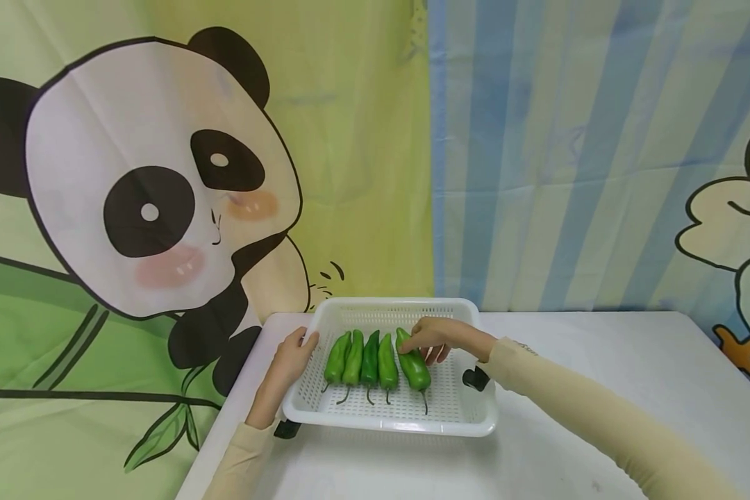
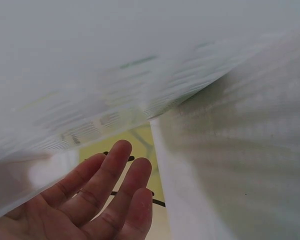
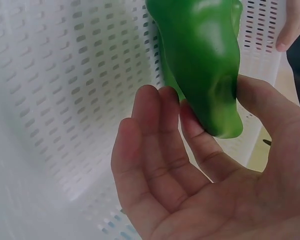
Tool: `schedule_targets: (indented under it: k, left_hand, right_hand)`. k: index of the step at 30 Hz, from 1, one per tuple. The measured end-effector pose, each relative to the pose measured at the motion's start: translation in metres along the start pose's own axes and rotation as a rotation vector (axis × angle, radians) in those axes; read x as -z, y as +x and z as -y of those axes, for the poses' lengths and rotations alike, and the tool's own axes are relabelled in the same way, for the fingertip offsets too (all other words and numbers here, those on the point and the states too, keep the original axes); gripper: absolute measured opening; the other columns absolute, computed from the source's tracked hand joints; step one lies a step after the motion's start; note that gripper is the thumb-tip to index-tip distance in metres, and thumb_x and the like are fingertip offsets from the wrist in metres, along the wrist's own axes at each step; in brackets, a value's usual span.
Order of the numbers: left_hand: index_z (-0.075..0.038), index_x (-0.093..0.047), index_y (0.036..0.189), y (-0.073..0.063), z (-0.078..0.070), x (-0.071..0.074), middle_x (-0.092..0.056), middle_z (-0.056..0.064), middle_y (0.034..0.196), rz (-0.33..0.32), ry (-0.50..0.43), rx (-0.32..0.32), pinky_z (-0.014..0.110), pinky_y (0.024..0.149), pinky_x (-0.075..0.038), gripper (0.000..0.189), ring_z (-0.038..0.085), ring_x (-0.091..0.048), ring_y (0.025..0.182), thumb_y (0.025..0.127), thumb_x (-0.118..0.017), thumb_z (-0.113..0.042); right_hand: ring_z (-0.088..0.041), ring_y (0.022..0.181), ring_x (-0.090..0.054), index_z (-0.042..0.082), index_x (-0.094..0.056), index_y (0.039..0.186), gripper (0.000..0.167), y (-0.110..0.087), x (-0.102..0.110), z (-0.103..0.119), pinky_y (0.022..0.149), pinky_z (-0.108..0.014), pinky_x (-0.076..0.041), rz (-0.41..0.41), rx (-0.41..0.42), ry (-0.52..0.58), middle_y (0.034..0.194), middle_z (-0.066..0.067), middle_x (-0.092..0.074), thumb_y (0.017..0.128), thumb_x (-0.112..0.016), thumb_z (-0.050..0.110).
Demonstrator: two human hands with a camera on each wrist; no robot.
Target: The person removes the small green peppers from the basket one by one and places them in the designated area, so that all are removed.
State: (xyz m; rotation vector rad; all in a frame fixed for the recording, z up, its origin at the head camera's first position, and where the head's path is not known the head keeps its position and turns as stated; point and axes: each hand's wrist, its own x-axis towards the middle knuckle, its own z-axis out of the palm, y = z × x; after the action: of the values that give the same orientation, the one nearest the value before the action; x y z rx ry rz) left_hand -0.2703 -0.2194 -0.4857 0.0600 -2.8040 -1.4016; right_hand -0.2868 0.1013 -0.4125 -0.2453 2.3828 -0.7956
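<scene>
A white plastic basket (image 1: 400, 429) holds several green peppers (image 1: 353, 357) in a row, their stems toward the person. At the right end of the row, my right hand (image 1: 440, 337) pinches one large green pepper (image 1: 417, 373) near its tip. In the right wrist view, thumb and index finger lie on either side of this pepper (image 3: 205, 55), while the other fingers stay off it. My left hand (image 1: 294, 355) holds the basket's left rim, with the thumb over the edge. Its fingers (image 2: 135, 182) extend outside the wall in the left wrist view; the thumb is hidden there.
The basket stands on a white table (image 1: 587, 410). Black wrist-camera mounts (image 1: 475, 378) show near both wrists. Behind the table hangs a curtain with a panda (image 1: 162, 180) on the left and blue stripes (image 1: 537, 153) on the right.
</scene>
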Motion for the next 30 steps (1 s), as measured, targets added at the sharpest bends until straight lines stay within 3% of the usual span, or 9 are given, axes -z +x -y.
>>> schedule_targets:
  k: [15,30]
  left_hand:
    - [-0.008,-0.059,0.12,0.0,0.0,-0.001,-0.068,0.013,0.09,-0.009,0.008,-0.009,0.031,0.049,-0.054,0.038,0.017,-0.066,0.062,0.105,-0.049,-0.041]
    - [-0.008,-0.058,0.126,0.0,0.0,0.0,-0.07,0.015,0.095,0.005,-0.014,0.008,0.032,0.05,-0.057,0.041,0.018,-0.069,0.064,0.105,-0.049,-0.042]
  right_hand:
    - [-0.034,0.095,-0.074,0.011,-0.06,0.082,0.035,-0.015,0.004,0.009,0.081,-0.043,-0.061,0.022,0.017,-0.004,0.09,-0.01,-0.072,0.094,-0.068,0.043]
    - [-0.032,0.093,-0.074,0.012,-0.062,0.085,0.034,-0.026,0.015,-0.001,0.078,-0.043,-0.062,0.044,0.044,0.071,0.095,-0.01,-0.067,0.093,-0.069,0.044]
